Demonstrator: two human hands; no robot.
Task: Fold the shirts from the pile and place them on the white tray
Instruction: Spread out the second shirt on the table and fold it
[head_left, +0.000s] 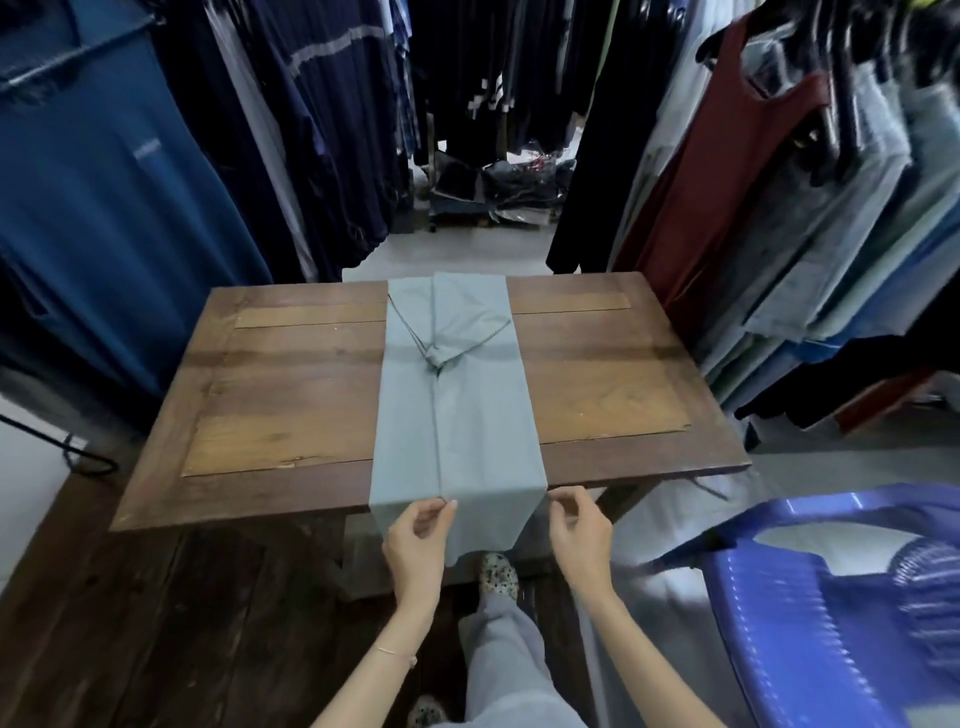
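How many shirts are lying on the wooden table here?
1: a grey-green shirt down the middle of the table, near end over the edge, pinched by the left hand and right hand. None seems hidden.

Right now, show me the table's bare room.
Bare wood lies left and right of the pale grey-green folded shirt on the brown wooden table. The middle strip is covered; the left hand and right hand pinch the shirt's near edge.

**Clothes on every side**

A brown wooden desk (597, 395) stands between racks of hanging clothes: blue and navy ones (104, 208) on the left, a dark red garment (727, 182) on the right. A blue plastic chair (810, 613) stands near right. Dark bundles (498, 192) lie on the floor beyond.
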